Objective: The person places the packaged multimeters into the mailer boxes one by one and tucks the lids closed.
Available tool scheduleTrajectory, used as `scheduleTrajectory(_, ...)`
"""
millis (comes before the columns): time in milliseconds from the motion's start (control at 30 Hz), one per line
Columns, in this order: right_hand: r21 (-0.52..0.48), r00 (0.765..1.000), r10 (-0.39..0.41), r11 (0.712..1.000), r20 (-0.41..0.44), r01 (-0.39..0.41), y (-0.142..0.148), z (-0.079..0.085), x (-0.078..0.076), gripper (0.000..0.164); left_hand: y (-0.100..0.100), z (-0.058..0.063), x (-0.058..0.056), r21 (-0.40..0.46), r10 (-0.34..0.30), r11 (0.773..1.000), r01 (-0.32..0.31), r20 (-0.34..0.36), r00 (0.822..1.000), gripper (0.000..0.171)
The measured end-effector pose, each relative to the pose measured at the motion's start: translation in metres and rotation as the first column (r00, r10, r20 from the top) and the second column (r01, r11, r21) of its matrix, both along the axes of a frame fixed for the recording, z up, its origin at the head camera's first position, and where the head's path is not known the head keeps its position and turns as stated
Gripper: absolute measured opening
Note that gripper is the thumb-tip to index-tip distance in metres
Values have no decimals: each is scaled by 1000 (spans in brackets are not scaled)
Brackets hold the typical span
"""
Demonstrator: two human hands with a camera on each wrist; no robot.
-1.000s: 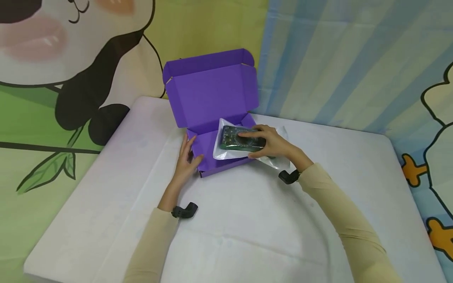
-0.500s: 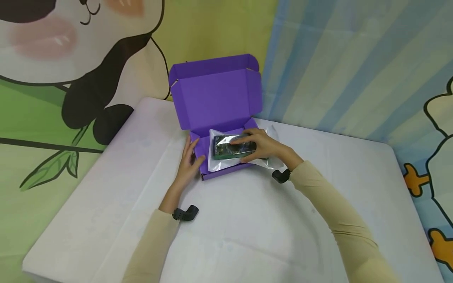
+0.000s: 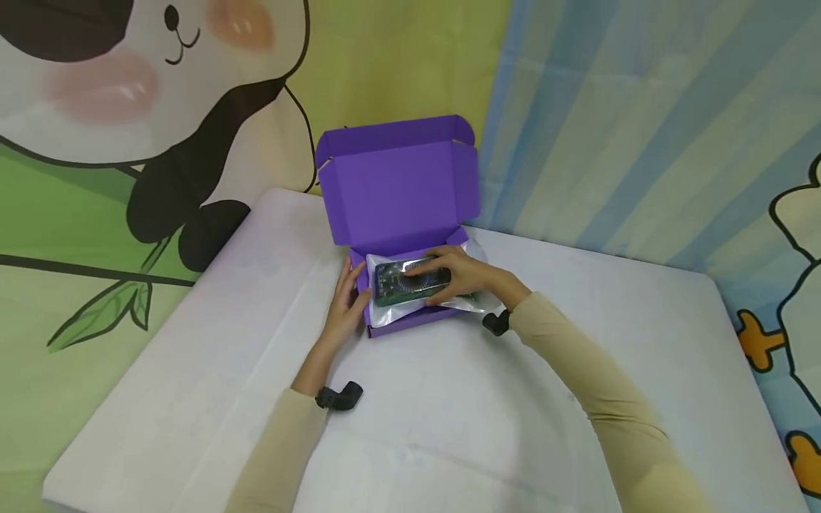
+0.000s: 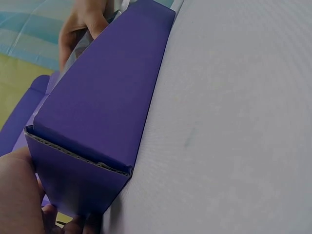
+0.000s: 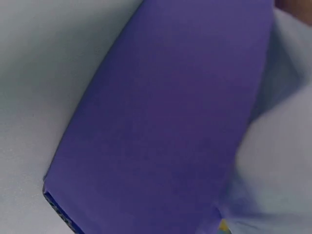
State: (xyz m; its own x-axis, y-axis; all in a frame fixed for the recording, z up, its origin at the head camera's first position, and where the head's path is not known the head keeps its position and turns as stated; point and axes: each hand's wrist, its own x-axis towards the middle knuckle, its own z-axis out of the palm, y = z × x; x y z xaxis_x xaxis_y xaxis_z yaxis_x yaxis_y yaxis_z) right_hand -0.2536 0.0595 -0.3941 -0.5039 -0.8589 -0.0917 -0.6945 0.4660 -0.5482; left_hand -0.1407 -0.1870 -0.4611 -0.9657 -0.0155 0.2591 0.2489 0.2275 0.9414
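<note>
A purple cardboard box (image 3: 400,189) stands on the white-covered table with its lid raised at the back. My right hand (image 3: 465,274) grips a multimeter (image 3: 391,286) in a clear plastic bag from above, thumb on the near side. The multimeter's dark face is up, and it lies over the box's inside with the bag's right end spilling over the right wall. My left hand (image 3: 343,313) holds the box's left wall, the thumb at its rim. In the left wrist view the box's front wall (image 4: 102,87) hides most of the bag. The right wrist view shows the bag (image 5: 280,165) beside a purple wall.
The white tablecloth (image 3: 410,427) spreads in front of the box and to both sides. Behind the table hang a panda-print cloth (image 3: 212,135) and a blue striped curtain (image 3: 609,121). Black wrist cameras sit on both wrists.
My right hand has moved left and down with the bagged multimeter, bringing it deeper into the box near its left wall. The left hand has stayed at the box's left side.
</note>
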Motion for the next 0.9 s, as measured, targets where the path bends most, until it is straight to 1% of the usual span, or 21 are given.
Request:
scheduleTrajectory(100, -32, 1000, 19, 999, -3, -19, -2, -4, 0, 74, 4, 12, 7, -4, 1, 1000, -1, 7, 1000, 50)
scheduleTrajectory(200, -59, 999, 35, 998, -16, -36, -2, -7, -2, 80, 6, 11, 8, -8, 4, 1000, -4, 38, 999, 51)
scheduleTrajectory(300, -66, 998, 58, 996, -16, -59, -2, -10, -5, 78, 4, -4, 3, -15, 14, 1000, -13, 54, 998, 53)
scheduleTrajectory(367, -51, 996, 80, 995, -25, -82, -3, -11, -8, 76, 2, -13, 0, -28, 25, 999, -23, 64, 998, 52)
scheduleTrajectory(400, -37, 996, 90, 995, -27, -91, -5, -11, -9, 76, 1, -17, -1, -37, 30, 999, -27, 64, 998, 52)
scheduleTrajectory(433, -19, 995, 97, 995, -29, -98, -6, -12, -11, 75, 1, -17, -1, -43, 32, 999, -30, 63, 997, 53)
scheduleTrajectory(533, 36, 994, 103, 994, -25, -102, -9, -13, -13, 75, 3, -3, 6, -36, 29, 999, -26, 72, 997, 52)
scheduleTrajectory(633, 58, 995, 93, 994, 21, -94, -9, -16, -13, 77, 7, 11, 13, -21, 20, 1000, -18, 74, 997, 52)
scheduleTrajectory(767, 50, 996, 70, 996, 59, -73, -9, -20, -12, 80, 8, 17, 14, -35, 23, 999, -20, 82, 996, 51)
scheduleTrajectory(833, 43, 997, 55, 997, 47, -57, -9, -20, -11, 80, 7, 19, 13, -39, 25, 999, -22, 81, 996, 51)
scheduleTrajectory(900, 43, 999, 47, 998, 17, -48, -11, -18, -11, 80, 6, 20, 12, -41, 29, 999, -26, 75, 997, 51)
